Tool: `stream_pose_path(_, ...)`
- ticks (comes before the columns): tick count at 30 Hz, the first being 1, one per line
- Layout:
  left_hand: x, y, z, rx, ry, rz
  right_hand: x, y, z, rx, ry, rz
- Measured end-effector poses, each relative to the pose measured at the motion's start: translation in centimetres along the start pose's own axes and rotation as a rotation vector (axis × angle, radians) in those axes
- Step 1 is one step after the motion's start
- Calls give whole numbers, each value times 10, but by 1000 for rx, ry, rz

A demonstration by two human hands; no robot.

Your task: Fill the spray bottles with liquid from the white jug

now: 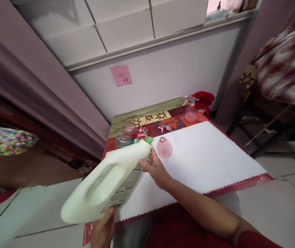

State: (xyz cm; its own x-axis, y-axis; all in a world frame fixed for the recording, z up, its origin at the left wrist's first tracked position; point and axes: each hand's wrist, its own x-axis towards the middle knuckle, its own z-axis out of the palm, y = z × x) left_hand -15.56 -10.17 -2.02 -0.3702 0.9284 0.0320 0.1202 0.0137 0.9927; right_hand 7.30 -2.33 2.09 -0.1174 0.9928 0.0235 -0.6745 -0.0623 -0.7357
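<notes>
A large pale green plastic jug (95,182) with a moulded handle and a printed side label lies tilted across both my hands. My left hand (103,225) is closed around its lower end. Near the neck, just below the green cap (148,140), my right hand (157,168) grips the jug with thumb and fingers. To the right of the neck, apart from it, an open pink spray bottle body (164,150) stands upright on a white sheet (204,158). Its mouth shows uncovered, and a pink and grey spray head (165,128) with a tube lies behind it.
A pink spray bottle (130,130) and a green-tinted one (124,140) lie at the table's back left. Another pink spray bottle (190,113) stands at the back right, before a red cloth item (204,98). A bag of colourful beads (12,139) hangs left.
</notes>
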Motion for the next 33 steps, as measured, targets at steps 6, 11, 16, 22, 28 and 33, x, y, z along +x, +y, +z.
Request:
stream_pose_path(6,7,-7,8,-178,28,-52,3,0,-11,-8,62,-3)
stream_pose_path(11,10,0,13,-178,25,-49,4,-1,-19,5,74,10)
stream_pose_path(16,11,11,14,-145,24,-65,6,-1,-23,5,94,27)
stream_pose_path(22,14,25,14,-157,11,-63,7,-2,-23,20,105,37)
stream_pose_path(28,16,39,14,-165,42,-60,7,-4,-23,28,109,42)
stream_pose_path(33,17,45,15,-160,19,-66,7,-4,-23,26,120,46)
